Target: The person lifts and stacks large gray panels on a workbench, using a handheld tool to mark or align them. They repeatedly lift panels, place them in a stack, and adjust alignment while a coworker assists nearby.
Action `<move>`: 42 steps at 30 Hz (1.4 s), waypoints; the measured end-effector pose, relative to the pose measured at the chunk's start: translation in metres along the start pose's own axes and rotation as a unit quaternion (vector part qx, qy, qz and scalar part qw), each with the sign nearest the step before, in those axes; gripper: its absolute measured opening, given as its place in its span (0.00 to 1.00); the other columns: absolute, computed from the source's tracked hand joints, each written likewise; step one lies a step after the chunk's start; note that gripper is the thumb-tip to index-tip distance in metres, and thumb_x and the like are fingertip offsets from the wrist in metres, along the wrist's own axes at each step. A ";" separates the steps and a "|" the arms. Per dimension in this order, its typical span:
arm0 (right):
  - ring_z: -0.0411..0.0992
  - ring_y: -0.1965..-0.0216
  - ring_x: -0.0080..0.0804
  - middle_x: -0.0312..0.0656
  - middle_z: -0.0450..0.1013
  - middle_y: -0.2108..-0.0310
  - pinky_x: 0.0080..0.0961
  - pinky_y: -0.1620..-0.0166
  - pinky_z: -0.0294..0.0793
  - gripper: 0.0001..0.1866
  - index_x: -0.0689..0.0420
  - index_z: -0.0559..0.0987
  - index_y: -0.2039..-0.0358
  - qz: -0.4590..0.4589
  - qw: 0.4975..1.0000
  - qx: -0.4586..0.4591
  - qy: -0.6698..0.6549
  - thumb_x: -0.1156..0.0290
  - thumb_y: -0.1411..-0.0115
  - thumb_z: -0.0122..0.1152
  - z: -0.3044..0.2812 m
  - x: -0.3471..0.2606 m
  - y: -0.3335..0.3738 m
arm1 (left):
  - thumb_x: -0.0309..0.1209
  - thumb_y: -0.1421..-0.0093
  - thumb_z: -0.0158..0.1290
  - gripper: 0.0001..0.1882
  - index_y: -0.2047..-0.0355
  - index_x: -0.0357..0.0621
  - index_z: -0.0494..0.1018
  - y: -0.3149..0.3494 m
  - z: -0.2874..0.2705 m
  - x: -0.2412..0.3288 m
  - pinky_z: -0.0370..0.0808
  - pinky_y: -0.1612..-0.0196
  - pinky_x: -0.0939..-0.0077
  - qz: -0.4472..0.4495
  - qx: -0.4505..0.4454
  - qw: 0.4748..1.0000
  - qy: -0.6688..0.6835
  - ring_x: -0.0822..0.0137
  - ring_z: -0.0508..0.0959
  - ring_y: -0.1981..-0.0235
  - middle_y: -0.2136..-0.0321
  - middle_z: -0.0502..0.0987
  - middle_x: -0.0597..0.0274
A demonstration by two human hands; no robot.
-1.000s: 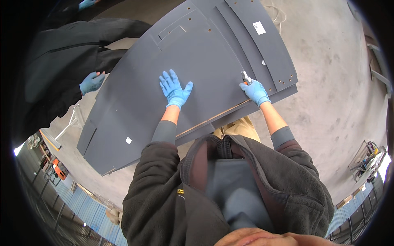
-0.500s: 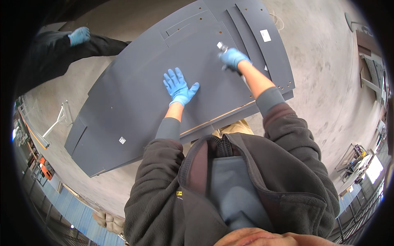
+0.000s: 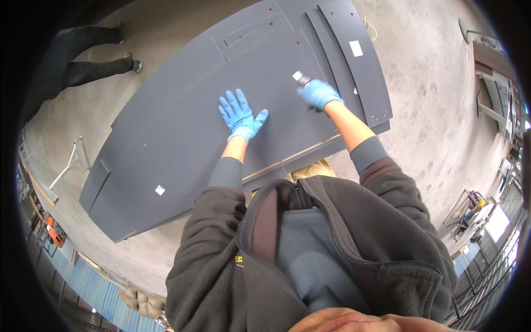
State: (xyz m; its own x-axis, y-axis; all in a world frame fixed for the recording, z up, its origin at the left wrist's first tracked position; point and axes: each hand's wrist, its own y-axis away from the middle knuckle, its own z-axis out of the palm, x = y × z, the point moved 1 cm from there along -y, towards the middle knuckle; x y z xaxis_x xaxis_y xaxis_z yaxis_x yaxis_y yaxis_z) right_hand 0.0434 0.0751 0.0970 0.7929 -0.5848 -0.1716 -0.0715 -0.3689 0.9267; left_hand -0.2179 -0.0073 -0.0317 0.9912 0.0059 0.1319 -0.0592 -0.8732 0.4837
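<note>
The left hand (image 3: 241, 119) lies on the grey panel (image 3: 182, 124), its fingers spread. Farther right, the right hand (image 3: 319, 94) has fingers curled around a silver-headed tool (image 3: 300, 77).

1 head-worn fisheye view looks down onto the grey panel (image 3: 199, 122).

The floor is hard, grey concrete (image 3: 426, 105) with dark smudges. A thin, pale cord (image 3: 373, 25) lies on it at the top. On the left stands a thin, white metal stand (image 3: 72, 161). Lower down are a bright orange thing (image 3: 56, 233), too small to make out, and a ridged blue wall (image 3: 102, 288) near lumpy brown bags (image 3: 146, 305). On the right, a bright white patch (image 3: 498, 223) shines near a cluttered metal rack (image 3: 463, 209).
</note>
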 end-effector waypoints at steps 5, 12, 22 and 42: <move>0.79 0.70 0.34 0.40 0.82 0.72 0.33 0.66 0.80 0.17 0.57 0.86 0.61 -0.035 0.890 -0.326 0.317 0.58 0.37 0.59 0.082 0.046 0.030 | 0.75 0.41 0.51 0.70 0.19 0.41 0.29 -0.001 -0.002 0.000 0.28 0.23 0.29 0.001 -0.002 1.000 0.000 0.26 0.27 0.21 0.20 0.29 0.32; 0.86 0.58 0.49 0.51 0.86 0.62 0.44 0.51 0.83 0.20 0.56 0.90 0.59 0.033 0.981 0.153 0.117 0.59 0.36 0.53 -0.031 0.081 0.002 | 0.76 0.41 0.51 0.70 0.19 0.40 0.29 0.000 -0.004 0.002 0.27 0.23 0.31 -0.005 -0.012 1.000 -0.005 0.27 0.26 0.21 0.20 0.29 0.31; 0.81 0.74 0.40 0.46 0.81 0.76 0.41 0.64 0.81 0.19 0.61 0.87 0.68 0.041 0.997 0.034 0.055 0.57 0.36 0.58 0.018 0.131 0.025 | 0.73 0.42 0.55 0.69 0.19 0.42 0.32 -0.002 -0.001 0.001 0.27 0.22 0.34 -0.014 -0.011 1.000 -0.005 0.29 0.26 0.20 0.20 0.31 0.34; 0.72 0.87 0.29 0.40 0.81 0.76 0.32 0.78 0.72 0.19 0.60 0.80 0.62 0.095 0.985 -0.045 -0.135 0.54 0.29 0.61 -0.073 0.219 -0.001 | 0.57 0.43 0.62 0.59 0.21 0.41 0.47 -0.007 -0.049 0.073 0.41 0.23 0.36 0.096 0.112 0.987 -0.065 0.30 0.42 0.21 0.21 0.45 0.36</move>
State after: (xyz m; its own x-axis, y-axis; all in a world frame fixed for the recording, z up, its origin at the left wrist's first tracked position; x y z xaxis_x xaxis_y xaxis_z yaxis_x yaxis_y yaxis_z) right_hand 0.2615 0.0002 0.0827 0.5793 -0.8126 -0.0631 -0.1399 -0.1755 0.9745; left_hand -0.1505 0.0236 0.0172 0.9719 -0.2201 0.0839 -0.2344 -0.9381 0.2548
